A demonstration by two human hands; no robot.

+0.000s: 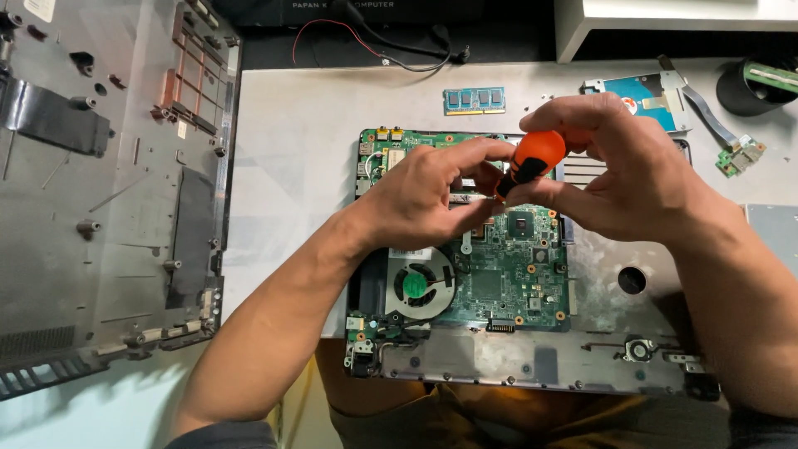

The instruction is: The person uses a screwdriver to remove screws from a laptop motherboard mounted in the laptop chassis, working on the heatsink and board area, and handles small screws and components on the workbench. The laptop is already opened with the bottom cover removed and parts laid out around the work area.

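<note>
Gripping the orange-and-black screwdriver [530, 162] near the centre of the frame, my right hand [619, 166] curls its fingers closed over the rounded orange handle from the right, while my left hand [424, 199] pinches in from the left, thumb and forefinger closed toward the black lower part of the tool. Its tip is hidden behind my fingers, so I cannot tell what it touches. Directly beneath both hands lies the green motherboard [499, 278], seated in an opened grey laptop chassis [598, 333] that fills the lower centre and lower right of the frame. A round cooling fan [418, 284] with a green hub sits at the board's lower left, just below my left wrist. Above the board, toward the upper centre, a small blue memory module [474, 101] rests on the pale tabletop [291, 150]. A hard drive [644, 96] with a blue label lies in the upper right, and a small green circuit board [741, 155] sits further right of it. Filling the left side of the frame, a detached grey laptop bottom cover [108, 191] lies inside-up. Red and black wires [366, 41] trail across the top centre.
</note>
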